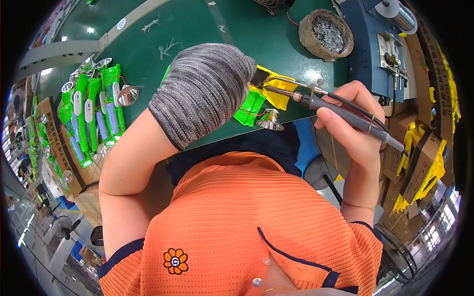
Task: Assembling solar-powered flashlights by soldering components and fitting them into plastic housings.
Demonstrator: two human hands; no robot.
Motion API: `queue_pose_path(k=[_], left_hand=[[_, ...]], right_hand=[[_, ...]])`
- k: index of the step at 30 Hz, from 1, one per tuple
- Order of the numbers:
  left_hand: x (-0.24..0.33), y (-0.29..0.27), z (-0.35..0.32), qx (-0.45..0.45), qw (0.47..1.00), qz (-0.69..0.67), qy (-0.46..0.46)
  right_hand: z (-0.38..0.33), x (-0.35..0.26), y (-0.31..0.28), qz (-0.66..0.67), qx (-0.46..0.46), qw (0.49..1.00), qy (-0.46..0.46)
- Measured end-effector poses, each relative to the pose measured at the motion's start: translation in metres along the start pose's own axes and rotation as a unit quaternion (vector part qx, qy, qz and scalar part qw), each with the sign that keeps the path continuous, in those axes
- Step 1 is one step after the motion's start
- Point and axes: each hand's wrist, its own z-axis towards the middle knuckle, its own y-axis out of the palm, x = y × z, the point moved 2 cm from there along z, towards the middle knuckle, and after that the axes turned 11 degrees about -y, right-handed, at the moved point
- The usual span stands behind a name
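Note:
My right hand (354, 123) is closed around the grey handle of a soldering iron (340, 112), with a thin metal solder-feed tube running along its top. The iron points left, its tip beside my left hand (207, 89). A grey striped knit covering wraps that hand, and its fingers are hidden from view. Just past it, under the iron's tip, lies a yellow plastic shell (280, 100). A green plastic shell (250, 107) sits nearer to me, partly behind the left hand. Close to the table's front edge is a shiny cone-shaped reflector (270, 121), with a red wire near it.
Several green lamp bodies (89, 108) with reflectors and wires pile up at the left. A round tub (308, 42) of metal scraps stands at the back right. Beside it is a blue machine (368, 54) with a solder spool (395, 15). Cardboard boxes (419, 165) hold yellow parts on the right.

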Motion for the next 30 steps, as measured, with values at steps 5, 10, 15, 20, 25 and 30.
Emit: queue_pose_path(k=[5,10,15,20,25,30], left_hand=[[-0.007,0.006,0.003,0.014,1.0,-0.016,0.022],[-0.005,0.006,0.003,0.003,1.0,-0.013,0.017],[-0.006,0.007,0.003,-0.009,1.0,-0.01,0.01],[-0.008,0.009,0.004,-0.022,1.0,-0.008,0.004],[-0.009,0.012,0.005,-0.034,0.999,-0.007,-0.001],[-0.008,0.012,0.007,-0.046,0.999,-0.004,-0.004]], right_hand=[[0.004,0.011,0.001,-0.01,-0.008,1.0,0.007],[0.004,0.011,0.001,-0.019,-0.015,1.0,-0.006],[0.005,0.012,0.002,-0.015,-0.02,1.0,-0.006],[0.006,0.013,0.003,-0.009,-0.017,1.0,-0.005],[0.006,0.011,0.005,-0.01,-0.006,1.0,0.0],[0.006,0.011,0.003,-0.029,-0.015,0.999,-0.006]])
